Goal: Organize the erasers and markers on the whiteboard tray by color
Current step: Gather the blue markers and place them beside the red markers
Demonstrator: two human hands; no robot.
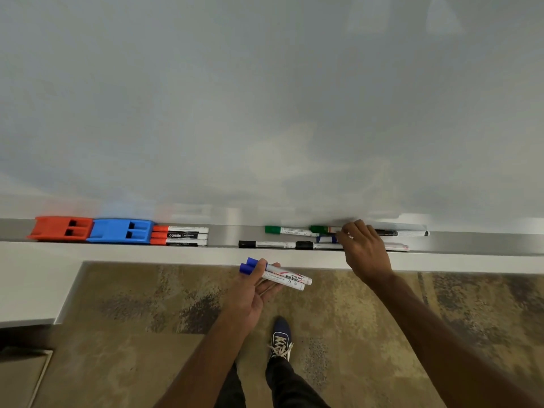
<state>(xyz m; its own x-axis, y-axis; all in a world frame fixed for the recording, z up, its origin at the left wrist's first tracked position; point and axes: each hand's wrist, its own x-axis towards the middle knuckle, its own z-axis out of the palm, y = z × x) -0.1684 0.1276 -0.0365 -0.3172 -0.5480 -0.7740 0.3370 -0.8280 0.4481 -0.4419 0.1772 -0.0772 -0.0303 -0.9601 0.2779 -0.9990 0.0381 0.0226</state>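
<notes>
On the whiteboard tray [223, 235] a red eraser [60, 228] and a blue eraser [120, 230] lie side by side at the left, with three red-capped markers [179, 236] just right of them. Two green markers [290, 230], black markers [266, 244] and a blue-capped marker [326, 239] lie mixed further right. My left hand [253, 287] holds two blue markers [276, 273] below the tray's edge. My right hand [363, 248] reaches into the tray, fingertips at the blue-capped marker; whether it grips it is hidden.
The whiteboard [265, 98] fills the upper view. A white ledge [32, 284] juts out at the left below the tray. Patterned carpet [147, 334] and my shoe [281, 338] are underneath.
</notes>
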